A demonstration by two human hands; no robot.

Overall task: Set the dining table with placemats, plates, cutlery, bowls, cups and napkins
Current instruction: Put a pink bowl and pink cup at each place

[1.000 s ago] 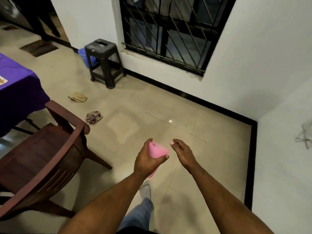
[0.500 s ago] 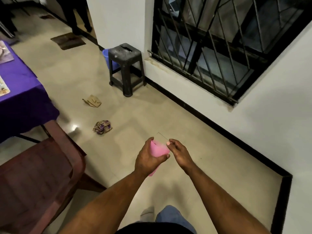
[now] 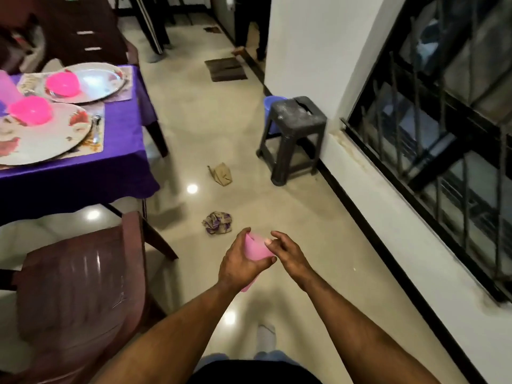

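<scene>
My left hand (image 3: 240,266) grips a pink plastic cup (image 3: 256,249) in front of me, above the floor. My right hand (image 3: 288,252) is beside the cup, its fingertips touching the rim with the fingers loosely bent. At the upper left stands the dining table (image 3: 122,151) under a purple cloth. On it lie two placemats, each with a large plate: a flowered plate (image 3: 41,139) and a steel plate (image 3: 99,81). A pink bowl (image 3: 30,110) sits on the near plate and another pink bowl (image 3: 63,84) on the far one. A spoon (image 3: 96,127) lies beside the near plate.
A dark wooden chair (image 3: 80,289) stands at my left, close to the table. On the tiled floor ahead lie two crumpled cloths (image 3: 217,223). A black plastic stool (image 3: 293,134) stands by the wall, with a blue bucket behind it. A barred window runs along the right.
My view has swung left, bringing the set table into sight. My hands keep the cup in the same hold, with the right fingers still at its rim.
</scene>
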